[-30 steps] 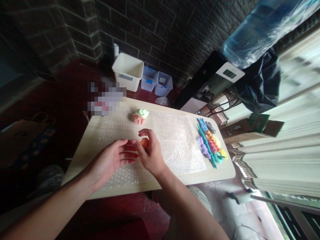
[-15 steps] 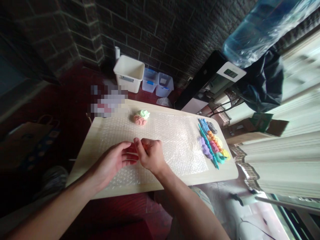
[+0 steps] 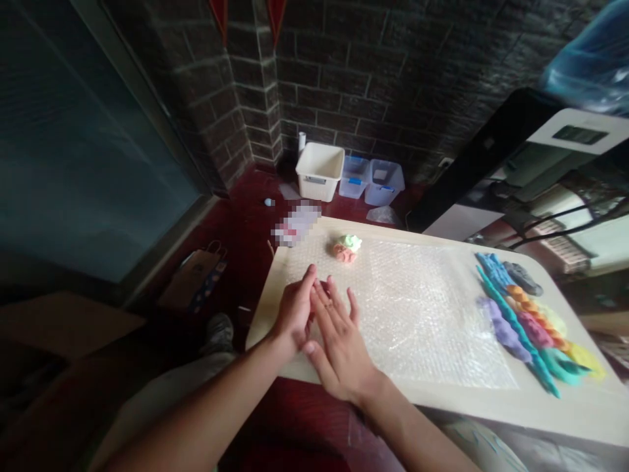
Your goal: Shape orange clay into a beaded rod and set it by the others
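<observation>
My left hand (image 3: 293,313) is over the near left part of the table, cupped, with its thumb pointing up. Most of its fingers are hidden behind my right hand. Across its palm lies my right hand (image 3: 339,341), fingers stretched out and thumb apart. The palms meet, and whatever may be between them cannot be seen. Beyond the hands, a lump of modelling clay (image 3: 346,249), pale green over salmon pink, rests on the bubble wrap (image 3: 417,314).
Clay pieces lie at the table's right: a teal strand (image 3: 515,328), a purple piece (image 3: 504,330), a blue piece (image 3: 494,270) and several others. A cream bin (image 3: 319,177) and two clear boxes (image 3: 354,178) stand by the brick wall. A paper bag (image 3: 189,278) is on the floor at left.
The view has swung left. My right hand has gone from a closed grip, with a bit of orange showing, to outstretched fingers laid against my left palm.
</observation>
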The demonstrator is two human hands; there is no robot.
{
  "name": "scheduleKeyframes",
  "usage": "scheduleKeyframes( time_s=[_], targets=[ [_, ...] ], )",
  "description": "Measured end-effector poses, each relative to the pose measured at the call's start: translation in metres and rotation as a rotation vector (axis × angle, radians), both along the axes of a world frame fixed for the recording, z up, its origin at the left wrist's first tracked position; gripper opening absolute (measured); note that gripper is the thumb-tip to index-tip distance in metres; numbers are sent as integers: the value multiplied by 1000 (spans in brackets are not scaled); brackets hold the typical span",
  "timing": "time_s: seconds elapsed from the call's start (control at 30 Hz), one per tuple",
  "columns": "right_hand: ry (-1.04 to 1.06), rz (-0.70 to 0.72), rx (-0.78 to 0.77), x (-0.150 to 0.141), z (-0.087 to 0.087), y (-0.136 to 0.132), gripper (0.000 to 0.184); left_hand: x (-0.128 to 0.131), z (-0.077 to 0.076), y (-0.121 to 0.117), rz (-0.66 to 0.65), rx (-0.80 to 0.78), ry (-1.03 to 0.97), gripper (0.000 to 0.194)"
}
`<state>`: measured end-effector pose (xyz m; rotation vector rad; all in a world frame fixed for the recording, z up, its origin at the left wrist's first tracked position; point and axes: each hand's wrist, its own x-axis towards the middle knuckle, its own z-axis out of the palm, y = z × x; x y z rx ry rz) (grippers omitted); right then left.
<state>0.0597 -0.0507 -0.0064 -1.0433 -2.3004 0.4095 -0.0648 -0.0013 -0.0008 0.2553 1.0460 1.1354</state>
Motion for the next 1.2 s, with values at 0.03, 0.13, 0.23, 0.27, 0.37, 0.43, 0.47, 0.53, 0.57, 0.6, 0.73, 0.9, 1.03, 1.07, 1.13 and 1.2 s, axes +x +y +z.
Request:
scheduleKeyframes(
  time_s=[0.03, 0.13, 0.23, 0.27, 0.37, 0.43, 0.47, 0.53, 0.57, 0.6, 0.73, 0.9, 1.03, 1.07, 1.13, 1.2],
  targets=[
    [51, -40, 9, 6, 1, 2, 68, -1, 2, 0, 32, 40, 112, 49],
    [258, -191, -42, 27, 1, 13, 52, 1, 7, 0, 3, 103, 203, 63],
    [377, -298, -100, 37, -6, 23, 41, 3, 12, 1, -56, 121, 125, 71],
    [383, -302, -121, 38, -9, 25, 38, 3, 13, 2, -70, 115, 103, 72],
    [359, -261, -176, 36, -15, 28, 35, 4, 19, 3, -96, 72, 58, 74],
    [344, -238, -190, 33, -17, 28, 35, 3, 23, 4, -114, 44, 32, 73],
    [341, -233, -193, 33, -17, 28, 35, 3, 24, 4, -126, 34, 19, 73],
    [343, -232, -200, 32, -18, 27, 35, 2, 27, 4, -149, 18, -4, 73],
    [345, -236, -205, 32, -18, 28, 35, 1, 28, 4, -158, 11, -16, 72],
    [347, -239, -212, 32, -18, 28, 35, 0, 28, 5, -164, 5, -28, 71],
    [359, -250, -246, 32, -18, 29, 35, -5, 26, 6, -198, -13, -112, 67],
    [382, -238, -274, 31, -17, 30, 36, -12, 16, 10, -230, 39, -226, 56],
    [411, -248, -279, 31, -16, 30, 34, -9, 10, 8, -170, 103, -271, 36],
    [423, -248, -281, 31, -16, 30, 34, -8, 9, 7, -161, 116, -277, 31],
    [437, -234, -278, 31, -16, 31, 33, -5, 7, 5, -171, 136, -293, 27],
    [409, -212, -236, 31, -15, 32, 37, -2, 5, 4, -199, 154, -304, 28]
  ],
)
